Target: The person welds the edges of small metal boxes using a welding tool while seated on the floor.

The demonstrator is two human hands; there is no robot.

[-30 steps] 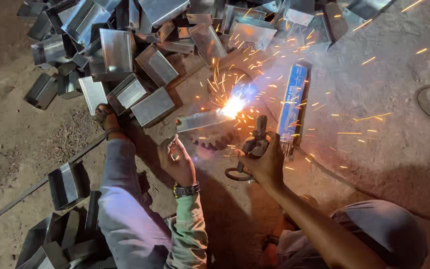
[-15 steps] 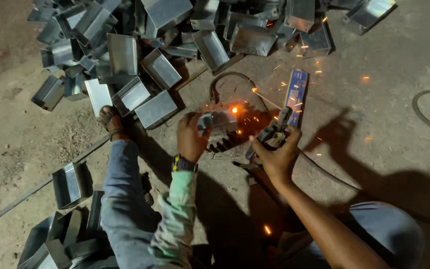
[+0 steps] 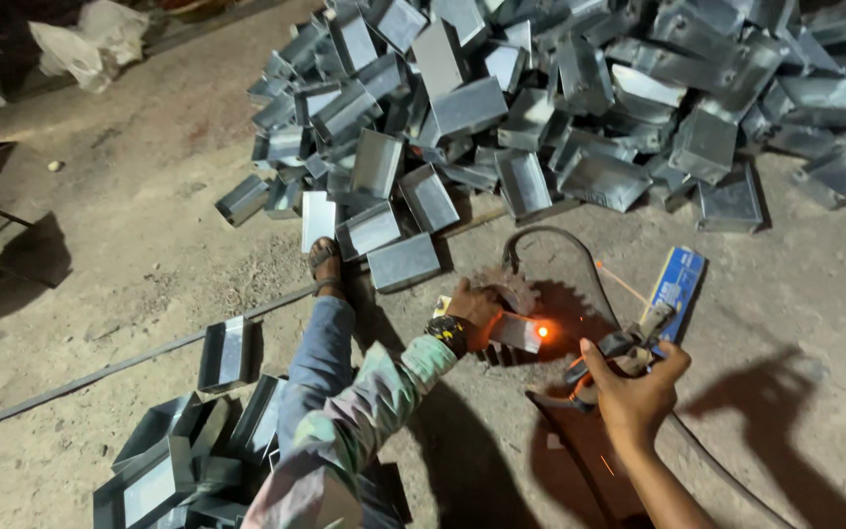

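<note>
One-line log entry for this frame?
left hand: holds metal piece, glowing spot | right hand: grips electrode holder | metal boxes piled behind

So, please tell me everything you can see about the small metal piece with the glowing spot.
The metal piece is a small grey box-like part of thin sheet metal, like those in the big pile behind. It lies low over a toothed gear on the dirt floor. One corner glows orange-hot. The left hand grips its left end; the right hand holds a welding holder apart from it, to the right.
</note>
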